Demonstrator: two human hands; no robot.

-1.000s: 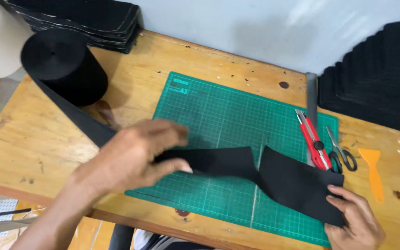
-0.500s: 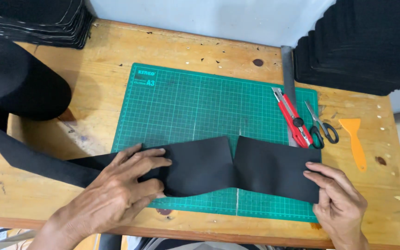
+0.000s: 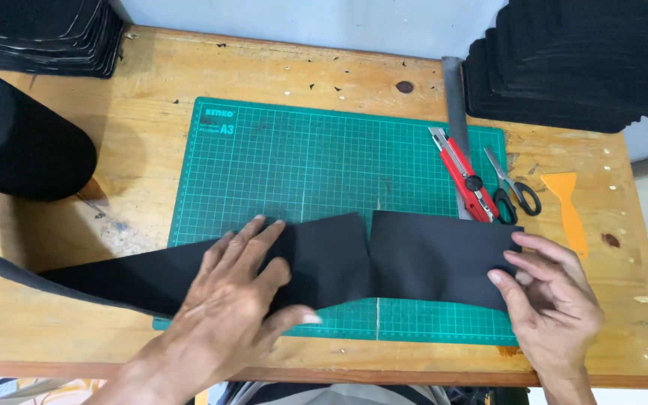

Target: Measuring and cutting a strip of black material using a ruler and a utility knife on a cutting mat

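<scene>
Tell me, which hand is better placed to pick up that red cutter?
Probably the right hand: it rests on the black strip's end just below the red cutter. The left hand lies flat, farther away.

Under my left hand (image 3: 238, 300) and right hand (image 3: 549, 300) the wide fabric strip (image 3: 384, 259) is plain matte black, no pattern. The cutting mat (image 3: 301, 161) mid-frame is teal green with a fine pale grid. My table (image 3: 151, 82) is honey-yellow wood with dark knots. At right, the utility knife (image 3: 463, 172) is red with black trim, the scissors (image 3: 515, 187) have black handles, the scraper (image 3: 566, 210) is orange, and the ruler (image 3: 455, 94) is grey steel. The stacks (image 3: 564, 60) in the upper corners are black.
</scene>
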